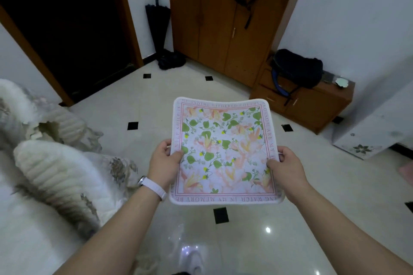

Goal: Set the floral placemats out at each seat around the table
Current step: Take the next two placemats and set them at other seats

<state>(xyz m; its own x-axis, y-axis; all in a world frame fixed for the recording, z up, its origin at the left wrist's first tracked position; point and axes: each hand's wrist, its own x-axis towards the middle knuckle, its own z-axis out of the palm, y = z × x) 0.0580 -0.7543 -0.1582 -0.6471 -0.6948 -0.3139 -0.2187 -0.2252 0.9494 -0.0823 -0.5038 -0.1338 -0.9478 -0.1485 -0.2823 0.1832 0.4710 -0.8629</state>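
Note:
A square floral placemat with green leaves, pink flowers and a lettered pink border is held flat in the air above the tiled floor. My left hand grips its left edge, thumb on top. My right hand grips its right edge the same way. A white watch band sits on my left wrist. No table shows in the head view.
A white furry sofa fills the left side. Straight ahead stand a wooden cabinet, a folded black umbrella and a low wooden unit with a black backpack. A white furniture piece stands at right. Glossy floor lies below.

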